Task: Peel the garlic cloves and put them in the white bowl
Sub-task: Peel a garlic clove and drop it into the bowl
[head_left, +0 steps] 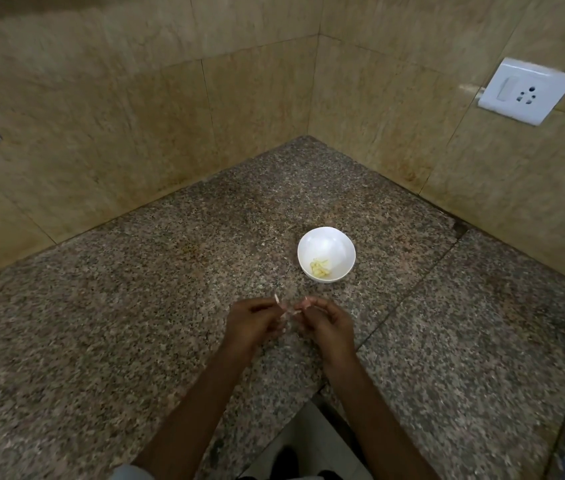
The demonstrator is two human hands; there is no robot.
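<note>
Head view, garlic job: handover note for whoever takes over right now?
Hands: left hand and right hand both pinch one clove between them above the counter, loose skin sticking out; blur hides finer detail.
White bowl: on the counter just beyond the hands, a few peeled cloves inside.
Done: those cloves peeled and bowled.
Left: finish this clove, drop it in. No other unpeeled garlic in view.

I'm over my speckled grey-brown desk [135,306]: white bowl [329,242] at one o'clock, pale yellow cloves [320,267] inside, mottled beige wall tiles [101,116], white socket [525,91] at two o'clock.
</note>
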